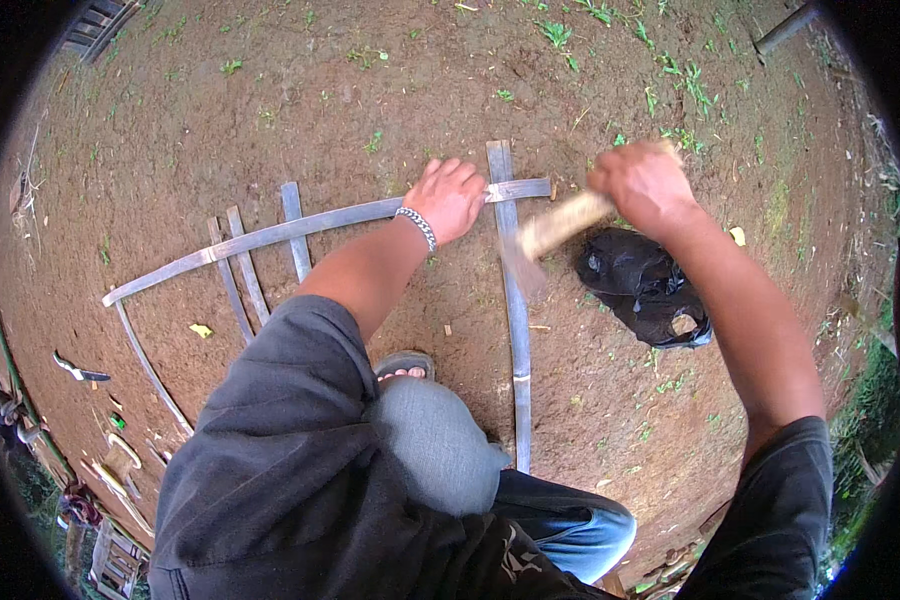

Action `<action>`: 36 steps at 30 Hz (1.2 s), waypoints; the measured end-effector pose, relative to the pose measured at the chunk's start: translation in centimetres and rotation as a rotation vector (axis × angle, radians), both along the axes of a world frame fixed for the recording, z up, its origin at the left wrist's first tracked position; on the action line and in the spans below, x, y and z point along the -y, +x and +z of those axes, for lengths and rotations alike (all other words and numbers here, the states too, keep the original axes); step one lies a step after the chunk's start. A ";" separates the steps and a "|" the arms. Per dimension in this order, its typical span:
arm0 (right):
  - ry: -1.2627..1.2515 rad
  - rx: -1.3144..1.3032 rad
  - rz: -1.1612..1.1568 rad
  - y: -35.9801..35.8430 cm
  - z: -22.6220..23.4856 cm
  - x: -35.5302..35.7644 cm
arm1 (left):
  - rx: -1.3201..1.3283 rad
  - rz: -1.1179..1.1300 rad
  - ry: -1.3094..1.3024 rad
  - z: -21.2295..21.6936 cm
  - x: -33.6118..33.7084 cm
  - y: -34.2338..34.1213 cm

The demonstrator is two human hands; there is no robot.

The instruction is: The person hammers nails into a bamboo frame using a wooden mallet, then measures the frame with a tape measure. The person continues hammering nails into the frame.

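My right hand (650, 188) is closed round the wooden handle of a hammer (568, 222), whose head is smeared by motion. The hammer hangs over an upright bamboo slat (520, 350), just below where a long crosswise bamboo slat (345, 215) lies over it. At that crossing my left hand (448, 200) rests on the crosswise slat, its fingers closed and their tips by the joint. Whatever they pinch is too small to make out. Several shorter slats, among them this one (295, 230), lie under the crosswise slat to the left.
A black plastic bag (645, 288) lies on the bare soil right of the upright slat. At the left lie a knife (80, 370) and several bits of wood (120, 490). My bent knee (440, 440) and sandalled foot (405, 365) are between the slats.
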State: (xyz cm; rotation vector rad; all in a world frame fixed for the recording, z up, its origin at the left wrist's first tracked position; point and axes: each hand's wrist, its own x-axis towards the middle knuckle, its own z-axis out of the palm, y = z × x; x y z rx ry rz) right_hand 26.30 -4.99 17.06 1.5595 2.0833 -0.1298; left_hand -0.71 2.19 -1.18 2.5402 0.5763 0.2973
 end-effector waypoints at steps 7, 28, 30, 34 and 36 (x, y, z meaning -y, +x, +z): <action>-0.069 -0.035 0.146 0.5 1.6 0.0 | 0.007 -0.018 -0.007 0.5 -0.2 0.1; -0.123 -0.034 0.188 -0.3 0.4 0.1 | 0.007 -0.003 0.028 0.1 -0.2 0.0; -0.064 0.022 0.089 0.0 -0.5 0.9 | 0.011 -0.007 0.035 0.2 0.0 -0.1; -0.034 -0.005 -0.048 -0.4 -0.4 3.3 | 0.022 -0.003 0.025 0.3 -0.2 -0.1; -0.122 -0.091 0.101 -0.4 -0.1 3.9 | -0.003 -0.006 0.015 0.5 -0.1 0.1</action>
